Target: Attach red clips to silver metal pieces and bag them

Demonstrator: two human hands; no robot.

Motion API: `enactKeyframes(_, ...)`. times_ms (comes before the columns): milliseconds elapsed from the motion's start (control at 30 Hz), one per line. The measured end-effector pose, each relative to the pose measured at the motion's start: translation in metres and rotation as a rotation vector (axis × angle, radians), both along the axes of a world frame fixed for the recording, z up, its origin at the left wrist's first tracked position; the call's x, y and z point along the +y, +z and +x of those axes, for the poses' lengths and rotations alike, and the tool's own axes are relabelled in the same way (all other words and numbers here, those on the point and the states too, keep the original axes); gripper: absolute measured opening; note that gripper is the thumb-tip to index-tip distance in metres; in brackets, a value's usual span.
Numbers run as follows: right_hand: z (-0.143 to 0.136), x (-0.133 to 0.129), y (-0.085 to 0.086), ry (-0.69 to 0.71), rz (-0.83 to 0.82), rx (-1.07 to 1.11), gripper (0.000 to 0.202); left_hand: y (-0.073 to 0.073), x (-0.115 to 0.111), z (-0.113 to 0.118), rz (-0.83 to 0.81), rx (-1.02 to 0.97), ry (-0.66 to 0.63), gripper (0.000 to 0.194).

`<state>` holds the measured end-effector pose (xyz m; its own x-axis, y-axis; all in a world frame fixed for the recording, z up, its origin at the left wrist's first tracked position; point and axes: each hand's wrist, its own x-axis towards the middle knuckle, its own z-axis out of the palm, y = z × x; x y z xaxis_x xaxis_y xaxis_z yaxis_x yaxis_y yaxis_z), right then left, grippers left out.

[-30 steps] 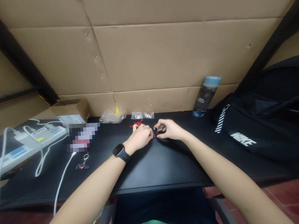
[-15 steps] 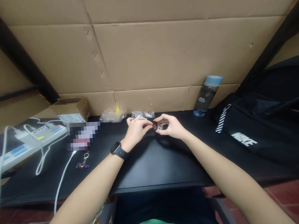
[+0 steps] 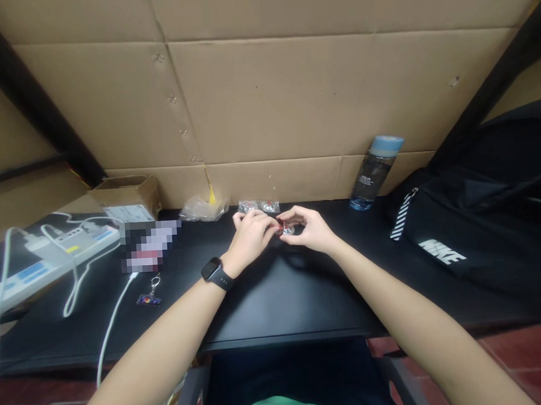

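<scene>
Over the far middle of the black table, my right hand [image 3: 309, 229] curls its thumb and fingers around a small shiny silver round thing [image 3: 289, 230] with red on its left side. What kind of thing it is I cannot make out. My left hand [image 3: 254, 235], with a black watch on the wrist, is closed in a pinch against the red part at the silver thing's edge. Its fingertips nearly meet those of my right hand and partly hide the red part. Just behind, two similar silver and red pieces lie in small clear packets [image 3: 259, 207].
A clear plastic bag [image 3: 205, 209] and an open cardboard box [image 3: 129, 195] stand along the cardboard wall. To the left are a white power strip [image 3: 47, 262], cables and a keychain [image 3: 149, 298]. A water bottle [image 3: 373, 176] and a black bag [image 3: 472, 234] stand right.
My left hand has shifted slightly right, its fingertips now against the silver thing's red edge. The red piece that showed at its fingertips is more covered. My right hand stays nearly in place.
</scene>
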<state>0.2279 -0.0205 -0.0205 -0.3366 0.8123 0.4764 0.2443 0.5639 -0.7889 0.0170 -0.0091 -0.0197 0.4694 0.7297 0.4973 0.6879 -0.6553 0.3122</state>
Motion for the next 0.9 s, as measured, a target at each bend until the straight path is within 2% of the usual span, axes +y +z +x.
enactKeyframes(300, -0.0017, -0.0015, -0.0008, -0.044, 0.035, -0.054, 0.044, -0.0037, -0.0012, 0.0049, -0.060, -0.056, 0.031, 0.019)
enactKeyframes(533, -0.0025, -0.0015, -0.0024, -0.097, 0.098, -0.133, 0.040, -0.0008, -0.0015, 0.0049, -0.140, -0.118, 0.017, 0.016)
enactKeyframes(900, -0.0061, -0.0051, -0.0039, -0.188, 0.097, -0.122, 0.041, -0.0026, -0.0019, 0.0062, -0.088, -0.083, 0.057, 0.014)
